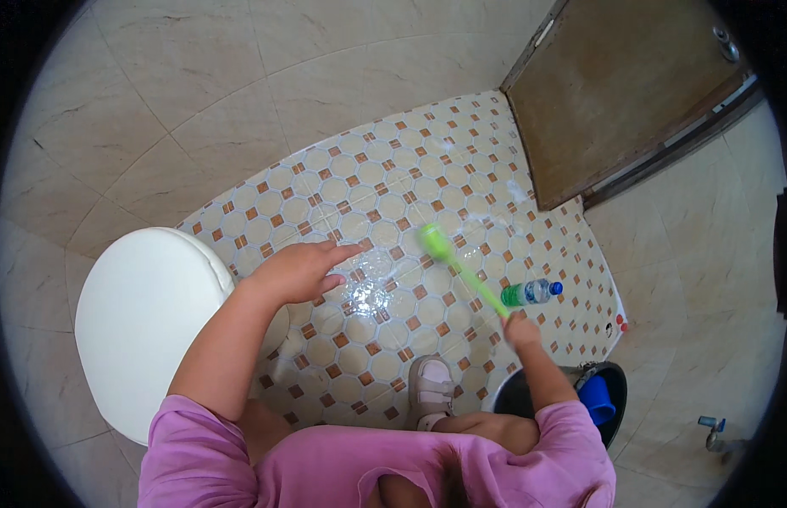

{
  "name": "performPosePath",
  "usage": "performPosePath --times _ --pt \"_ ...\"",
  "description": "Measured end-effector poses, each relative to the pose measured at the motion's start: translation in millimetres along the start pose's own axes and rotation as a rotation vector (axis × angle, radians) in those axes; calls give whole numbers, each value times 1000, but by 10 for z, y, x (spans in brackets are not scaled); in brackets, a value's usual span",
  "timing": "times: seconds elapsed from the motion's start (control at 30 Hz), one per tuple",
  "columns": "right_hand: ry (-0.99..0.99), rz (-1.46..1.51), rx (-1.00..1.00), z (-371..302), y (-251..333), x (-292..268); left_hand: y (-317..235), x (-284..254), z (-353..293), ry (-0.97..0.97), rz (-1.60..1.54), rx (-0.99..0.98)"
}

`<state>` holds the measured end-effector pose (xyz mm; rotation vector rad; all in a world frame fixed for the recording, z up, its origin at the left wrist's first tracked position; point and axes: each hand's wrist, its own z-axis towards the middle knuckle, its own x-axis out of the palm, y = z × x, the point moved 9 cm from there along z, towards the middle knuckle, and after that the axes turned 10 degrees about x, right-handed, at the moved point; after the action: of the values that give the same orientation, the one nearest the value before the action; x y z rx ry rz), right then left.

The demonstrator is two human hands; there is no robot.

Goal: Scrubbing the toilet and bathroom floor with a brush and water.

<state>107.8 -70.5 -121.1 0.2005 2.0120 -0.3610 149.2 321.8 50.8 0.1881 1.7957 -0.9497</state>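
My right hand [520, 331] is closed round the end of a long light-green handle. At its far end is the green head of a toilet brush [434, 241], slightly blurred, over the wet tiled floor [351, 229]; whether it touches the tiles I cannot tell. My left hand [302, 269] hangs in the air with its fingers stretched out and holds nothing. It is above the floor, right of the white toilet lid [148, 330]. Just beyond my right hand lies a clear plastic bottle [533, 292] with a blue cap and green liquid in it.
A black bucket [615, 372] with a blue dipper [595, 400] inside stands by my right arm. At the upper right is a brown door [618, 93]. A tap [714, 436] sticks out of the right wall. White suds [518, 190] and water lie on the floor.
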Motion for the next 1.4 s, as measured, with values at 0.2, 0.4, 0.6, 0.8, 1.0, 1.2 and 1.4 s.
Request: performPosePath --times 0.2,0.4,0.6,0.8,1.0,1.2,1.4 --pt "177 -34 -201 -62 727 290 76 14 25 -1 10 -11" --pt "7 233 182 805 129 -249 2 32 38 47 35 -18" --pt "105 142 -55 739 902 251 53 -18 28 16 60 -16" --pt "-47 161 72 1131 504 -299 36 19 16 26 61 -2" --pt "116 37 -219 441 1482 -44 158 76 -18 14 88 0" --pt "-5 167 85 1045 938 -428 147 67 11 14 97 -7" --pt "117 -28 -390 397 2075 -51 236 113 -26 -8 129 -23"
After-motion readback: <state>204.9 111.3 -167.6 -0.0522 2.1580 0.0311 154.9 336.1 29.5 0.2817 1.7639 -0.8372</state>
